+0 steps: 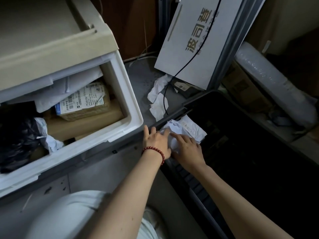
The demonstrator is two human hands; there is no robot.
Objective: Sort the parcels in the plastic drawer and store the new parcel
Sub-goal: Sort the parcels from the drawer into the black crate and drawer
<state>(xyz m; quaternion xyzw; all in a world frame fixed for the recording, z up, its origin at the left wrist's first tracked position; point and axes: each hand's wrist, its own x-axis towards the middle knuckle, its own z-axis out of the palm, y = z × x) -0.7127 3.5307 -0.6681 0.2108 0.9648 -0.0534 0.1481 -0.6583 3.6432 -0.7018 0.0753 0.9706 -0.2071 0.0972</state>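
Head view: looking down past two bare forearms to a grey floor (141,78) with storage units on either side.
Left hand (156,140): fingers spread, lying on the near rim of the black bin and touching the left edge of the white parcel; a red bead bracelet (155,151) circles the wrist.
Right hand (187,148): palm down on top of the white parcel, fingers pointing up and to the left across it.
Grip: both hands press flat with loose, opened fingers; neither is closed around the parcel, only laid on it.
White parcel (184,131): a crumpled white plastic mailer with some faint print, sitting just inside the near left corner of the black bin, partly under the hands.
Black bin (250,152): a dark, deep container to the right; its inside is too dark to make out.
Plastic drawer (131,107): white, pulled out from a beige cabinet (51,40) at left, and crowded.
Drawer contents: a brown cardboard box with a printed shipping label (82,102) near the back, a pale mailer (72,85) lying over it, flat brown boxes below, and a black plastic bag (19,135) at the near left.
Floor between drawer and bin: crumpled white paper (158,95) with a black cable (193,57) running across it.
Behind: a white board with large printed characters (195,40) leaning upright, and a roll of bubble wrap (272,81) at far right.
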